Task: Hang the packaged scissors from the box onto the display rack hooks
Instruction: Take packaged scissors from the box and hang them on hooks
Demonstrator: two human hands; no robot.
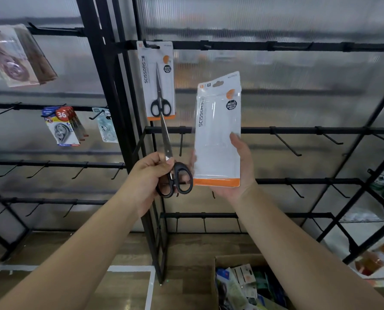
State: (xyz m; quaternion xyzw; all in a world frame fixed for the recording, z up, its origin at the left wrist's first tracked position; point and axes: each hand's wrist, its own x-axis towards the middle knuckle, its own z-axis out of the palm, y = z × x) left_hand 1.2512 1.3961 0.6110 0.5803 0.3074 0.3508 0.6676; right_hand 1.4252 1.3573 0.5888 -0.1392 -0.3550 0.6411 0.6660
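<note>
Before the black display rack (128, 121), backed by ribbed translucent panels, the left hand (148, 175) grips bare scissors (172, 166); the right hand (235, 171) holds their empty package (218, 135). Another pack (157, 81) hangs up-left. Below stands the cardboard box (238, 260) on a wood-look floor (97, 253).

A translucent ribbed wall panel (276, 86) stands behind everything, blurring pale light and dim shapes from the far side. The floor (193, 247) is wood-look brown, crossed low on the left by a white line (130, 268) that turns downward. On the left, packets of correction tape (61, 126) and other small carded goods (19, 57) hang in front of the panel, while at the right edge a white shelf (370, 238) carries blurred items.
</note>
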